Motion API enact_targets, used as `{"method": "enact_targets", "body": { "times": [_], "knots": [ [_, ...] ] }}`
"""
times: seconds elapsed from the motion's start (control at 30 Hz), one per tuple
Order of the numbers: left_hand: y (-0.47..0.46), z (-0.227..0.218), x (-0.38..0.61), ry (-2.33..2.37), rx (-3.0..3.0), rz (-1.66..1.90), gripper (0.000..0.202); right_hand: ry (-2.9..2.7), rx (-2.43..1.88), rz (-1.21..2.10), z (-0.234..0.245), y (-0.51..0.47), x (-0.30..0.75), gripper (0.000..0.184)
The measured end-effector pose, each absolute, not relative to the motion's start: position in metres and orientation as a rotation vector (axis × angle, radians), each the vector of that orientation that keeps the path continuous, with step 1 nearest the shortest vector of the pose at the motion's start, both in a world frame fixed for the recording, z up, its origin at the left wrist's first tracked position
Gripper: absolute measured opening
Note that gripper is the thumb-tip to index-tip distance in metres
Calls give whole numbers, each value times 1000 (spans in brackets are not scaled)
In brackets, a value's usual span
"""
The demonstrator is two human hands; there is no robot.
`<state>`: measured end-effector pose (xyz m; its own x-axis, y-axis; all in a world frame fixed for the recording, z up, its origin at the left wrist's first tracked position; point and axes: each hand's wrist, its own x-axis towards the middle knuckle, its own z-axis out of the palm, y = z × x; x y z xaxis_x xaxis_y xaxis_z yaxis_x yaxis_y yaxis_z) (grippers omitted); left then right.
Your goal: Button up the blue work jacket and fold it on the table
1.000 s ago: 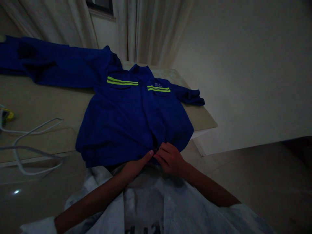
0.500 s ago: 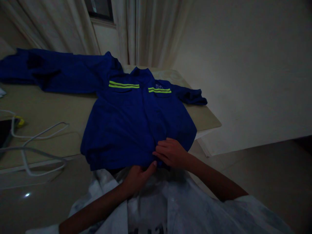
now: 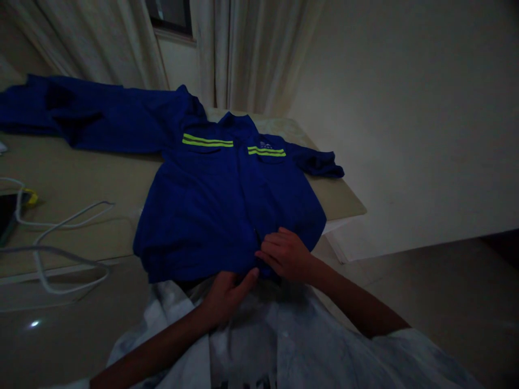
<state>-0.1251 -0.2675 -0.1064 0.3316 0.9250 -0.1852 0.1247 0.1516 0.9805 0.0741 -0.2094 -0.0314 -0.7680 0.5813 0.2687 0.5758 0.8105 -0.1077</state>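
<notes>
A blue work jacket with yellow reflective stripes lies spread face up on a beige table, one sleeve stretched out to the far left. My left hand grips the bottom hem at the front opening, fingers curled under the cloth. My right hand is closed on the other side of the opening, pinching the fabric just above the hem. Both hands meet at the jacket's near edge.
White cables loop over the table's left part, beside a dark flat object at the left edge. Curtains hang behind the table. A pale wall and bare floor are to the right.
My left hand has drawn back from on top of the hem to under its edge. My right hand stays pinched at the opening. The view shifted slightly.
</notes>
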Motion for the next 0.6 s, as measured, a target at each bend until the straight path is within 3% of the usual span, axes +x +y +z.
{"method": "enact_targets", "body": {
  "times": [0.2, 0.6],
  "knots": [
    [-269, -104, -125, 1097, 1246, 802, 46, -2777, -831, 76, -28, -196, 76, 44],
    [-275, -109, -123, 1218, 1188, 701, 74, -2911, -787, -43, -42, -177, 66, 34]
  ]
}}
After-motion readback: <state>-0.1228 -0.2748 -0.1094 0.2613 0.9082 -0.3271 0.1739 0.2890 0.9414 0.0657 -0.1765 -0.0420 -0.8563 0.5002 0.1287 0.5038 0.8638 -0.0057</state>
